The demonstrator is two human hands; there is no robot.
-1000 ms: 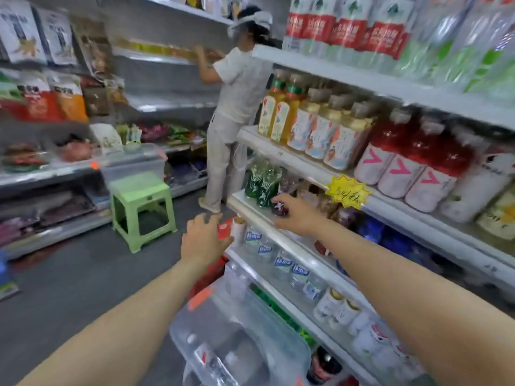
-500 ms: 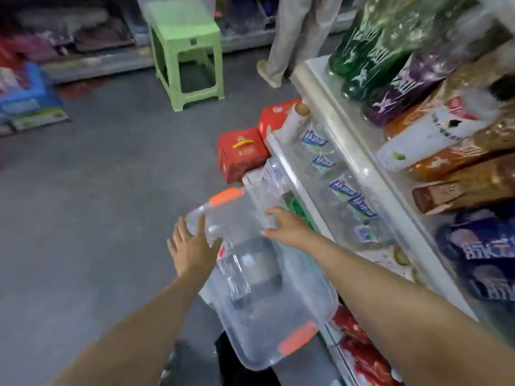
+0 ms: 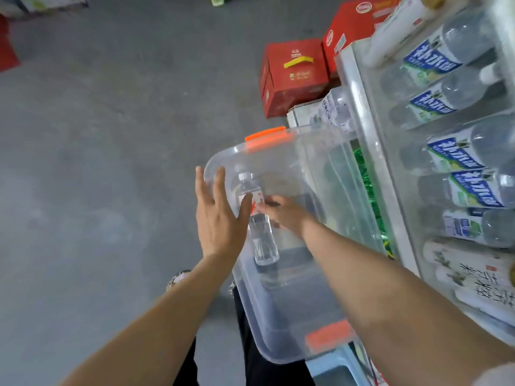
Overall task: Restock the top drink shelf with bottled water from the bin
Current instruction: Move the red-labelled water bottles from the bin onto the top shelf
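2 red cartons (image 3: 292, 76) stand on the grey floor (image 3: 111, 135) beside the lower shelf (image 3: 362, 112). On it, blue-labelled clear bottles (image 3: 434, 104) lie in a row, with white printed bottles (image 3: 473, 277) next to them.

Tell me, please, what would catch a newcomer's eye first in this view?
The clear bin with orange latches fills the centre, a water bottle standing inside it. The right hand reaches in, fingers at the bottle's label, while the left hand hovers open by the bin's left rim. Red cartons sit on the floor beyond, next to shelved blue-labelled bottles at right.
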